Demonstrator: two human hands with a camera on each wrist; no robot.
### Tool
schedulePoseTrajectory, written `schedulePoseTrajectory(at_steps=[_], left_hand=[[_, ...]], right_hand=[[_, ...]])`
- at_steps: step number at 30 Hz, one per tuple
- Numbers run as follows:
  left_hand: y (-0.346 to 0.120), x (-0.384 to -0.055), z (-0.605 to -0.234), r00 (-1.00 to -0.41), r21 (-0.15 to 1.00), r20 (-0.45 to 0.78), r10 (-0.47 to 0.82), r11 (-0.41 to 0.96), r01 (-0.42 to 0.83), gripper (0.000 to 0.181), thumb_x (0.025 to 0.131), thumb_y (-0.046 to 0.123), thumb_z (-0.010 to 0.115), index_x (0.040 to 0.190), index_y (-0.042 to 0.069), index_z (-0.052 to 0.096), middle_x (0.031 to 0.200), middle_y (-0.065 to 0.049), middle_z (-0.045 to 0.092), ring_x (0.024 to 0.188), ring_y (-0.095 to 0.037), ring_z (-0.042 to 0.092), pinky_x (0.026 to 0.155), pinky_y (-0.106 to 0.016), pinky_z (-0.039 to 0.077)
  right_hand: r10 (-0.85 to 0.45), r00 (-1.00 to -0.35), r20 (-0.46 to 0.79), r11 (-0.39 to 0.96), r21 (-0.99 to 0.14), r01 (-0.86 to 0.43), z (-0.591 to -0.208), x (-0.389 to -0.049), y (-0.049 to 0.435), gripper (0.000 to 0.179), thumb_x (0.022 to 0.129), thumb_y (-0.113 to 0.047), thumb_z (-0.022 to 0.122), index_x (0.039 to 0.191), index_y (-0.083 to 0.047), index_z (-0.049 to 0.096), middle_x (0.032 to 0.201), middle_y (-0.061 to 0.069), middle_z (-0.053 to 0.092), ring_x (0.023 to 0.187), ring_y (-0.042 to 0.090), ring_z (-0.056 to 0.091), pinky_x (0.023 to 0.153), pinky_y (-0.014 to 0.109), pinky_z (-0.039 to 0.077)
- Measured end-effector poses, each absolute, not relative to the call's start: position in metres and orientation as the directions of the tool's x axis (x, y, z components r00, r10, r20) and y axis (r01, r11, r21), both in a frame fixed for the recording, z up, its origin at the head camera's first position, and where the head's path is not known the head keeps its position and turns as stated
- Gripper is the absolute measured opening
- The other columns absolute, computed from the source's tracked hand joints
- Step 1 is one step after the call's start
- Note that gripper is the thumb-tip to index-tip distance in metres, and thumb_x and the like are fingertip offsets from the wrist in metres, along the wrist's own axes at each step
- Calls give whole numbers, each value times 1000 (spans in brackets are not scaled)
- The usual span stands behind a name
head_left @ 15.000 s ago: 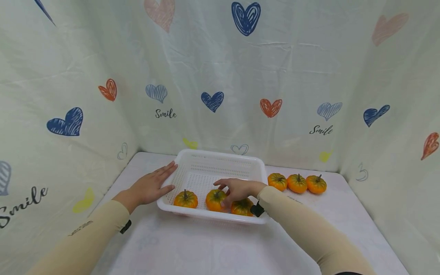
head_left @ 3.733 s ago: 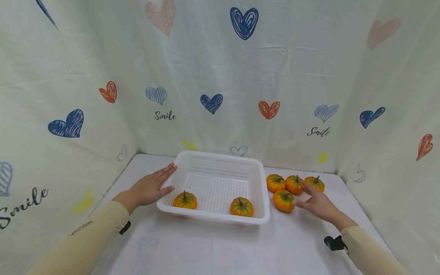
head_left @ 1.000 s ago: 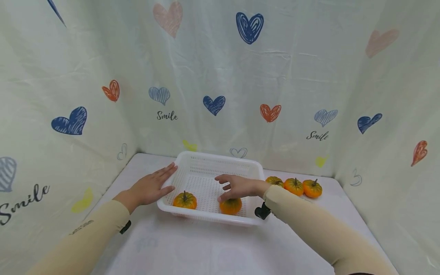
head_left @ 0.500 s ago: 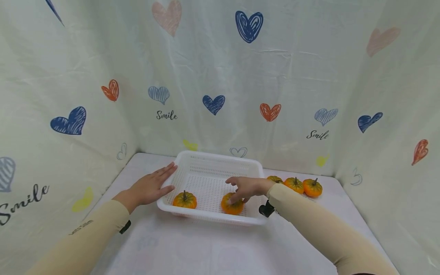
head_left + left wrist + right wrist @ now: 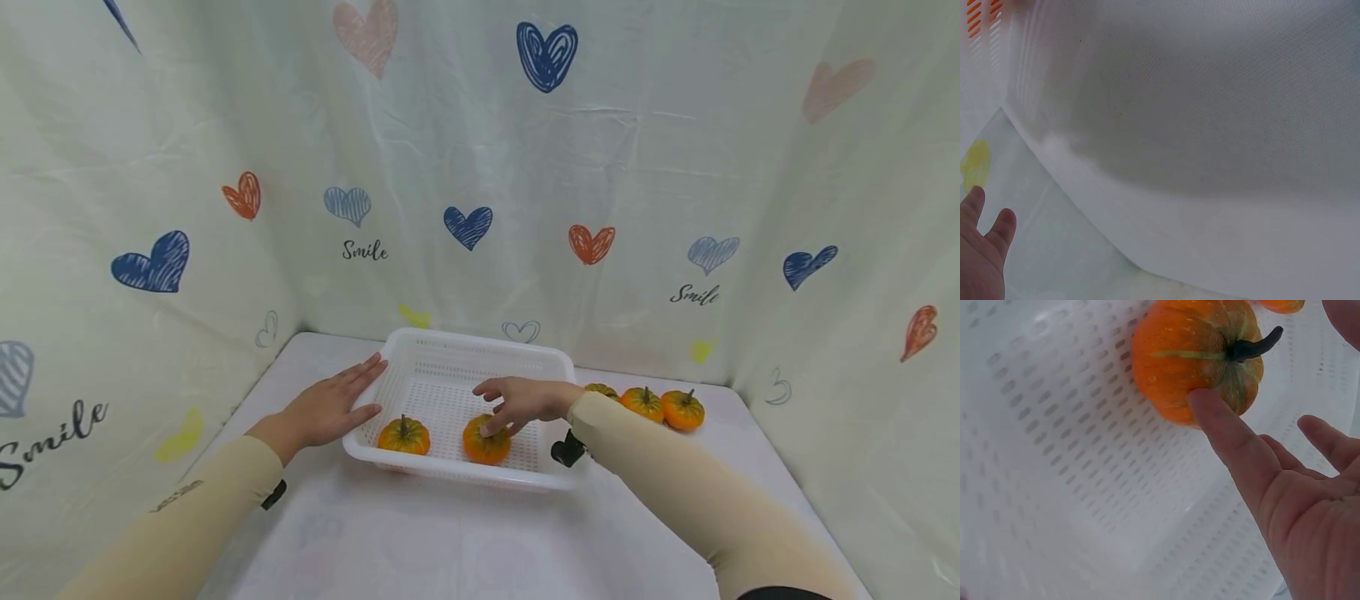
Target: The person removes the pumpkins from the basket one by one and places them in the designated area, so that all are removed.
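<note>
Inside the white perforated plastic basket (image 5: 465,479), two small orange-and-green pumpkins sit along the near side. My right hand (image 5: 528,400) is over the right pumpkin (image 5: 486,446), and a fingertip touches its side in the right wrist view, where the dark curved stem (image 5: 1257,347) shows. The fingers are spread loosely, not wrapped round it. The other pumpkin (image 5: 403,435) stands stem up near the left wall. My left hand (image 5: 330,408) rests straight-fingered against the basket's left rim; only part of it shows in the left wrist view.
Right of the basket, a row of pumpkins (image 5: 641,403) stands on the white-covered table (image 5: 420,542), the nearest partly hidden by my right sleeve. A heart-print curtain (image 5: 637,150) encloses the back and sides.
Seconds ago my right hand was at the pumpkins outside the basket; now it is inside. Over the last half second, the right pumpkin and hand have shifted left. My left hand stays put.
</note>
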State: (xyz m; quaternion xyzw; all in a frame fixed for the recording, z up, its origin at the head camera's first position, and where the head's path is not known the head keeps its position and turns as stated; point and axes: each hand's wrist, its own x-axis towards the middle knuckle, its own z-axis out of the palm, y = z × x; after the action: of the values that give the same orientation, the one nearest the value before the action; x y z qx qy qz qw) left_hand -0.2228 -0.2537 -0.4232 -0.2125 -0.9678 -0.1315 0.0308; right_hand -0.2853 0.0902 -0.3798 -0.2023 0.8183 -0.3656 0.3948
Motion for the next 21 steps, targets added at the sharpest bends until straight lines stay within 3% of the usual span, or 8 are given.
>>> schedulePoseTrajectory(at_steps=[10,21], left_hand=[[-252,-221,-418,-912,245,92,400,878,410,72,102,44,51,159,8,24,165,-12,18,146,-36,27,112,-59,29],[-252,-220,-417,-916,242,90,391,884,401,71,102,42,52,159,8,24,165,-11,18,146,-36,27,112,-58,29]], right_hand=[[-658,-598,-458,629,-771,-101,-392,-293,73,75,84,-15,81,149,-10,43,152,17,39,131,33,48,93,41,54],[-669,-584,-460,642,-754,-141,-402,-301,70,75,82,-11,81,148,-9,45,148,17,44,129,32,50,93,42,54]])
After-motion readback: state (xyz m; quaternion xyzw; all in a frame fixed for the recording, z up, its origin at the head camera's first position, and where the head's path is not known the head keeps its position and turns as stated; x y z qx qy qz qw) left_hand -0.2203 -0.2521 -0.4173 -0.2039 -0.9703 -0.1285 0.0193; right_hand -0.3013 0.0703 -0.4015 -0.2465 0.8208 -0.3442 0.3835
